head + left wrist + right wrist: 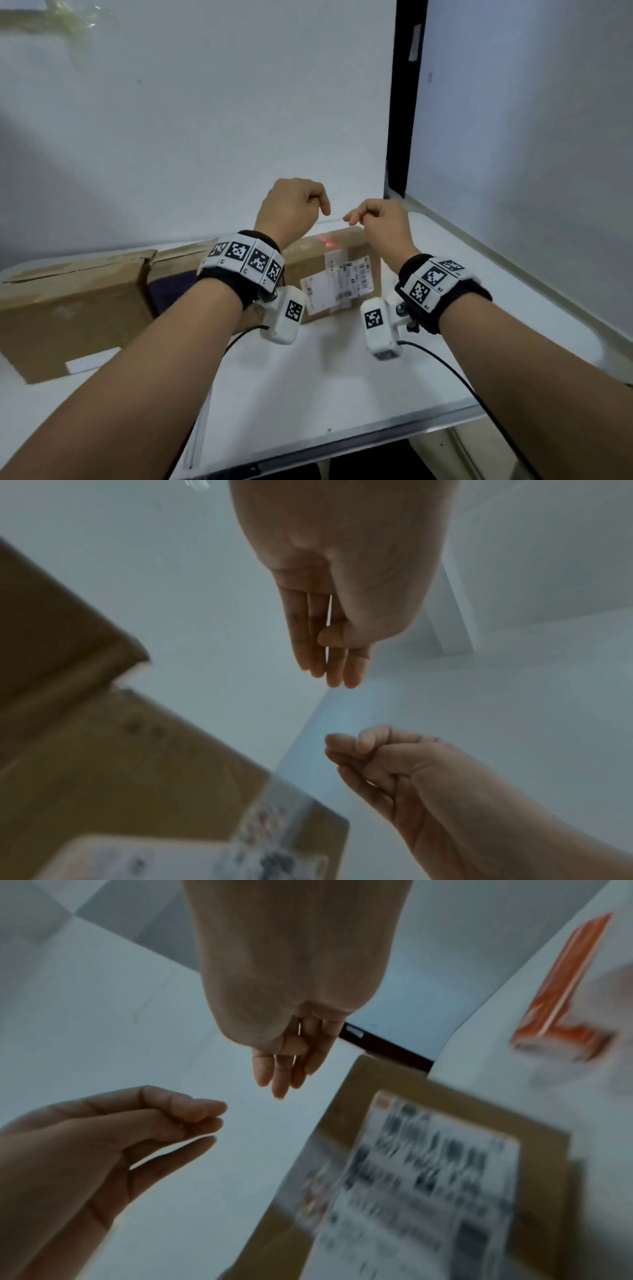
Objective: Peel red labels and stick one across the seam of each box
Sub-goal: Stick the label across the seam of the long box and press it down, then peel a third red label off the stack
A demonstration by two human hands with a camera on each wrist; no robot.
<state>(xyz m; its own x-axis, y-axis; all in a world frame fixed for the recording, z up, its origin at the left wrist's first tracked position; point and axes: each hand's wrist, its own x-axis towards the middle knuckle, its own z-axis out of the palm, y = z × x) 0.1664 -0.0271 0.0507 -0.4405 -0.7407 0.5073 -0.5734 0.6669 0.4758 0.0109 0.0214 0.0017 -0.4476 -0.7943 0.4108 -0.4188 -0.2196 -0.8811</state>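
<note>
Left hand (291, 209) and right hand (382, 222) hover loosely curled, empty, near the box (329, 270).

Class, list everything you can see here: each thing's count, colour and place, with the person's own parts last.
left box: one, brown, table's left side
right box: one, brown, below the hands
shipping labels: several, white, right box's front
red label: one, blurred, right box's top
orange-red pack: one, table near right box
table: one, white
wrist cameras: two, white, under the wrists
left hand: raised, fingers loosely curled, holds nothing
right hand: raised beside it, likewise
</note>
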